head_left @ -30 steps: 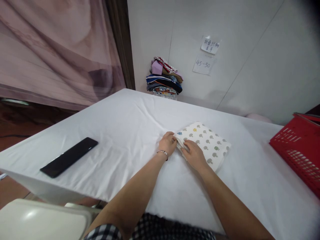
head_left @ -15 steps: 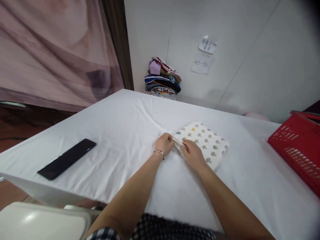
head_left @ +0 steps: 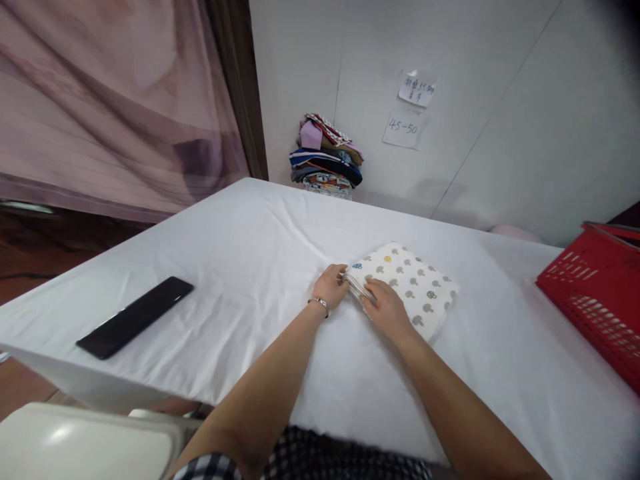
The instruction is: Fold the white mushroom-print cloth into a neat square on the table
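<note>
A folded white cloth with small grey, blue and yellow prints [head_left: 410, 287] lies on the white-covered table [head_left: 240, 267], right of centre. My left hand [head_left: 330, 285], a thin bracelet at its wrist, has its fingers curled on the cloth's near-left corner, where the stacked layers show. My right hand [head_left: 386, 308] rests on the same edge, fingers pressed on the layers beside the left hand.
A long black flat device [head_left: 135, 317] lies on the table's left side. A red plastic basket [head_left: 595, 293] stands at the right edge. A pile of folded colourful clothes [head_left: 327, 157] sits by the far wall. A pale chair back [head_left: 85, 443] is at lower left.
Both hands have stayed at the cloth's near-left corner, with only slight finger shifts along the layered edge. The view has drifted a little.
</note>
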